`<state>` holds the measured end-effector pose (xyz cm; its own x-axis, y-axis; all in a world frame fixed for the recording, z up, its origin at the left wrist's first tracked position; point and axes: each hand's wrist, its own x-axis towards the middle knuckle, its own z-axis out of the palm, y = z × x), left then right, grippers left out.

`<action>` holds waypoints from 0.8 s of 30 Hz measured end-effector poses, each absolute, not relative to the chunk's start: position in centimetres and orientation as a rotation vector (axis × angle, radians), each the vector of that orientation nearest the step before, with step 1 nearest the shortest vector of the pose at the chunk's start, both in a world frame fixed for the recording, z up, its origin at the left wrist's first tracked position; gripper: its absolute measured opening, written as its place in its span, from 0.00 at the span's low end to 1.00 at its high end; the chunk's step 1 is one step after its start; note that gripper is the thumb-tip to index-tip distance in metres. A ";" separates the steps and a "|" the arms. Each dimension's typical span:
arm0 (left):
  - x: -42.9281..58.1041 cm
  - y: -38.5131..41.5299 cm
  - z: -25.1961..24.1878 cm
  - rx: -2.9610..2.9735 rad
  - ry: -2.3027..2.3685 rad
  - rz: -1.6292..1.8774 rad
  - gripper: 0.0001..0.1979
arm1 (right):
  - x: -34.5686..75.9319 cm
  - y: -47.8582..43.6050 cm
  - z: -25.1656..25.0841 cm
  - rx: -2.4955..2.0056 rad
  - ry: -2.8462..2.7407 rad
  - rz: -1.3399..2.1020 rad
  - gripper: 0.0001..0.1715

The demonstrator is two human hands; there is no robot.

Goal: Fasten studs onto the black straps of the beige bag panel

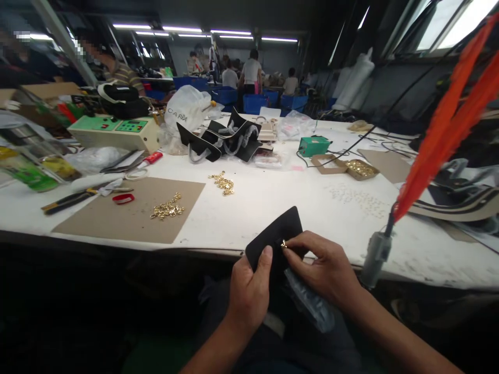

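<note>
My left hand [251, 285] grips a flat black panel with rounded corners [268, 236], thumb on its face and fingers hidden behind. My right hand [325, 265] pinches a small gold metal fitting [284, 243] against the panel's middle; its exact kind is too small to make out. Clear plastic wrapping [312, 304] hangs below the panel, over my lap. Both hands are just in front of the table's near edge. Gold fittings lie in one pile [167, 209] on a brown cardboard sheet [128, 226] and in another pile [223, 184] on the white table [253, 213].
Black bag pieces [220, 137] stand at the table's middle. Behind the right hand are a green box [314, 146] and a carton of gold parts [360, 169]. An orange strip [440, 124] hangs at right above a grey cylinder [376, 257]. Pliers [74, 200] lie left. Several people work farther back.
</note>
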<state>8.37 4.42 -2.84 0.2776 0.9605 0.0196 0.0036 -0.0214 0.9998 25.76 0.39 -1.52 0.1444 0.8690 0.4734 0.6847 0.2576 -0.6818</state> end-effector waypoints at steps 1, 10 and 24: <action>8.6 4.1 -2.7 1.369 0.993 1.002 0.21 | 25.9 0.1 -1.4 -1.485 -1.607 0.235 0.04; 10.1 1.7 -1.9 1.576 0.951 0.989 0.19 | 26.7 -2.2 -1.5 -1.546 -1.712 0.062 0.09; 7.7 0.1 -2.0 1.507 0.938 1.083 0.23 | 22.8 -2.3 -0.5 -1.513 -1.656 -0.222 0.08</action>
<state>7.73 0.09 -2.01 0.2946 0.9408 0.1674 0.0313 -0.1846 0.9823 22.83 -2.35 -0.53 0.1039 0.7283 0.6773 0.8808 0.2490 -0.4028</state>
